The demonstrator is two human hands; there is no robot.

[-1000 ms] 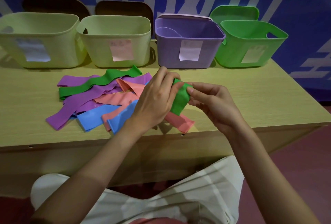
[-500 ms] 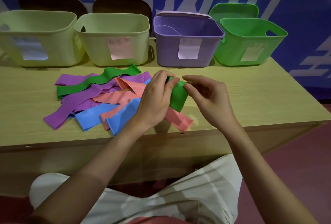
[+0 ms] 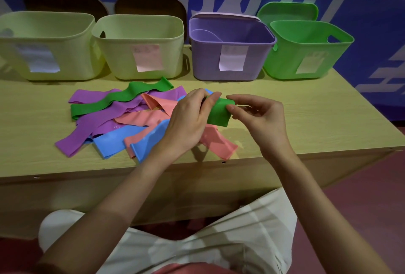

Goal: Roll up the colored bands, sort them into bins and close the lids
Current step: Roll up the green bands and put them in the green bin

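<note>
Your left hand (image 3: 188, 118) and right hand (image 3: 260, 118) pinch the green band (image 3: 219, 113); slackening lets it unroll toward 6 o'clock.

A pale wood-grain table (image 3: 306, 120) carries four open bins along its far edge, beyond the hands: two pale yellow-green bins (image 3: 50, 45) (image 3: 140, 47) to the far left, a purple bin (image 3: 230, 52) straight ahead of the left hand (image 3: 188, 120), a green bin (image 3: 306, 52) beyond the right hand (image 3: 260, 118). A loose heap of flat bands (image 3: 122, 120), purple, green, pink and blue, lies left of and under the left hand
</note>
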